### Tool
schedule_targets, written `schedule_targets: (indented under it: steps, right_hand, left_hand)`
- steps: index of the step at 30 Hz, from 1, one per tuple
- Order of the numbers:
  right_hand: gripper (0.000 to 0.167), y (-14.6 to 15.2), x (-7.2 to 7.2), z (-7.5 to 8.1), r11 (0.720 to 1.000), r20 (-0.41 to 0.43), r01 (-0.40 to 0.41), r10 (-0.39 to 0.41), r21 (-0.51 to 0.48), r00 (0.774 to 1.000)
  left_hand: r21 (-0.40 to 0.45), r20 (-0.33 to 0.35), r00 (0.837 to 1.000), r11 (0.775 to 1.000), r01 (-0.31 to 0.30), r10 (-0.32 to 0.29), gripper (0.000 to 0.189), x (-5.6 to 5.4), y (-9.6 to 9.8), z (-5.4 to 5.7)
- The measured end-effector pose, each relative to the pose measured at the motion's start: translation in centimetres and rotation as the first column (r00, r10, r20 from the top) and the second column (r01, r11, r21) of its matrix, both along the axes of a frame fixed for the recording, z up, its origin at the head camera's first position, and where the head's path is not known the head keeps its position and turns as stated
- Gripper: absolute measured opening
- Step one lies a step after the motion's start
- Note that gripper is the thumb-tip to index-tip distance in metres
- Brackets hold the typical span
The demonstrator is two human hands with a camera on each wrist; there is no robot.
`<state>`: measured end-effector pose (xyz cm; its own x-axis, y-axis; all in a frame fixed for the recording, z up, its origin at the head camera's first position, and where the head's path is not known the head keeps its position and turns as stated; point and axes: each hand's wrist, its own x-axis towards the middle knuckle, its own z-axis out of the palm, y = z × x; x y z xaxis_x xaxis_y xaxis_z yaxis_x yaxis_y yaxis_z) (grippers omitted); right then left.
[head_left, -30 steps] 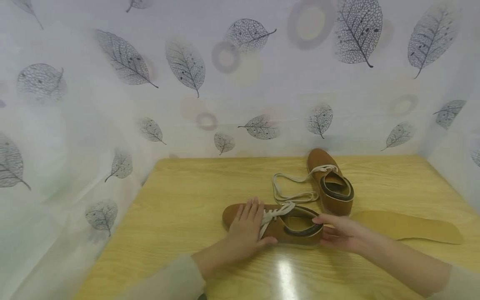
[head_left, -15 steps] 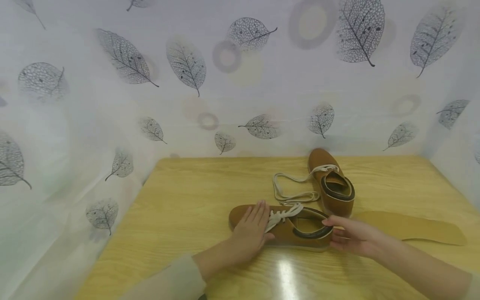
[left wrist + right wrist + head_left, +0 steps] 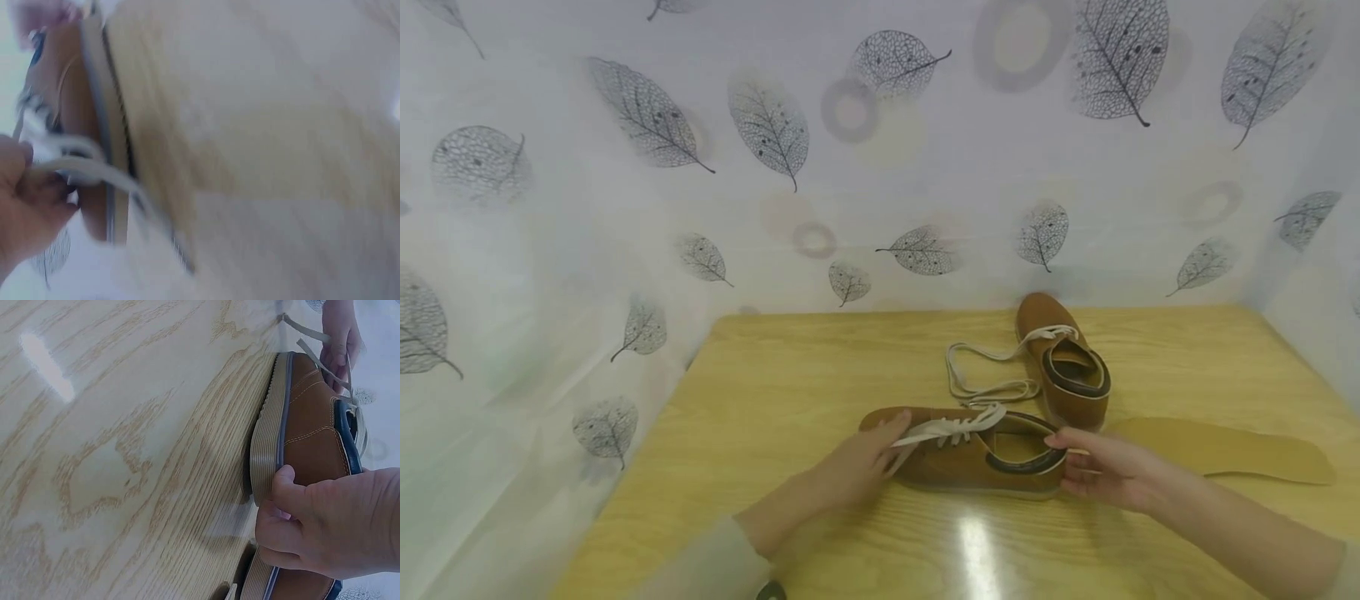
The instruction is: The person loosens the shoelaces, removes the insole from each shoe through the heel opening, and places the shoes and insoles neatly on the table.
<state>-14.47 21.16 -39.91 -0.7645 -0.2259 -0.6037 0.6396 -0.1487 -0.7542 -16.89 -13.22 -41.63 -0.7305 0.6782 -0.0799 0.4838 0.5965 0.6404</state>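
Brown shoe [image 3: 958, 467], and the left hand [image 3: 850, 471] pinches its pale lace [image 3: 928, 431] at nine o'clock, right hand [image 3: 1116, 473] gripping the heel [image 3: 1049, 483] at three, second shoe [image 3: 1078, 410] at two.

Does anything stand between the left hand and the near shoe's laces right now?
Nothing visible does: the left hand holds a lace at the toe end of the near shoe. The other shoe lies on the far side, not between them.
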Motion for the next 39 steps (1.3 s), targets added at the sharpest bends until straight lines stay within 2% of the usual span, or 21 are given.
schedule_targets:
  steps: [1,2,3,5,8,11,15,18,19,20,23,24,25,27,28,31,33,34,36,39]
  right_hand:
    - [0.021,0.0,0.0,0.0,1.0,0.001,-0.001,0.001,0.003,1.0]
    - [0.023,0.0,0.0,0.0,1.0,-0.002,-0.005,0.005,0.004,1.0]
    - [0.023,0.1,0.0,0.0,1.0,-0.004,-0.007,0.007,0.004,1.0]
    - [0.017,0.1,0.0,0.0,1.0,-0.013,-0.016,0.016,-0.001,1.0]
    - [0.012,0.2,0.0,0.0,1.0,-0.012,-0.01,0.009,-0.002,1.0]
    - [0.022,0.1,0.0,-0.1,1.0,-0.01,-0.009,0.009,0.004,1.0]
    - [0.042,0.1,0.0,-0.1,1.0,-0.01,-0.01,0.01,0.014,1.0]
    - [0.04,0.2,0.0,-0.1,1.0,-0.016,-0.014,0.014,0.014,1.0]
    - [0.039,0.2,-0.1,-0.1,1.0,-0.018,-0.017,0.017,0.01,1.0]
    - [0.038,0.2,-0.1,-0.1,1.0,-0.017,-0.016,0.016,0.008,1.0]
    - [0.036,0.1,-0.1,0.0,1.0,-0.015,-0.012,0.012,0.01,1.0]
    - [0.038,0.1,-0.1,0.0,1.0,-0.017,-0.012,0.012,0.011,1.0]
    - [0.038,0.1,-0.1,0.0,1.0,-0.017,-0.009,0.009,0.013,1.0]
    - [0.037,0.1,-0.1,0.0,1.0,-0.021,-0.005,0.005,0.018,1.0]
    - [0.035,0.1,-0.1,-0.1,1.0,-0.025,-0.005,0.005,0.017,1.0]
    - [0.023,0.2,-0.1,-0.1,1.0,-0.028,-0.006,0.007,0.011,1.0]
    - [0.017,0.2,-0.2,-0.1,1.0,-0.025,-0.004,0.004,0.009,1.0]
    - [0.015,0.3,-0.2,-0.1,1.0,-0.023,-0.003,0.003,0.007,1.0]
    - [0.015,0.3,-0.2,-0.2,1.0,-0.02,-0.007,0.007,0.007,1.0]
    - [0.018,0.3,-0.2,-0.3,1.0,-0.015,-0.007,0.007,0.005,1.0]
  left_hand:
    - [-0.003,0.046,0.999,1.0,-0.007,0.008,0.048,-0.1,-0.4,0.3]
    - [-0.014,0.048,0.999,1.0,-0.006,0.007,0.047,-0.1,-0.8,0.5]
    - [-0.037,-0.003,1.0,0.999,-0.002,0.002,0.047,-0.2,-1.3,0.8]
    - [-0.027,0.053,0.999,1.0,-0.004,0.005,0.046,-0.4,-1.9,1.2]
    - [0.038,0.11,0.994,0.999,0.012,-0.016,0.044,-0.7,-2.7,1.6]
    - [0.139,0.223,0.974,0.99,0.016,-0.047,0.044,-1.0,-3.3,1.7]
    - [0.316,0.392,0.911,0.949,-0.005,-0.126,0.047,-1.4,-3.8,1.4]
    - [0.412,0.486,0.858,0.909,-0.058,-0.166,0.049,-1.5,-3.8,1.0]
    - [0.429,0.5,0.851,0.9,-0.08,-0.163,0.05,-1.5,-3.7,0.9]
    - [0.454,0.524,0.836,0.884,-0.114,-0.161,0.05,-1.5,-3.6,0.8]
    - [0.524,0.586,0.795,0.82,-0.229,-0.153,0.052,-1.4,-3.2,0.4]
    - [0.548,0.606,0.782,0.79,-0.275,-0.148,0.053,-1.4,-3.1,0.3]
    - [0.574,0.631,0.761,0.749,-0.331,-0.148,0.053,-1.4,-2.9,0.3]
    - [0.617,0.675,0.724,0.648,-0.446,-0.145,0.053,-1.3,-2.5,0.3]
    - [0.634,0.698,0.7,0.586,-0.505,-0.151,0.053,-1.3,-2.4,0.4]
    - [0.663,0.743,0.635,0.366,-0.653,-0.212,0.052,-1.2,-2.3,0.7]
    - [0.652,0.757,0.6,0.241,-0.719,-0.261,0.053,-1.2,-2.4,0.8]
    - [0.645,0.758,0.586,0.189,-0.741,-0.287,0.054,-1.2,-2.6,0.8]
    - [0.634,0.749,0.574,0.107,-0.766,-0.332,0.055,-1.1,-2.9,0.8]
    - [0.585,0.745,0.547,-0.019,-0.811,-0.381,0.055,-1.2,-3.3,0.7]
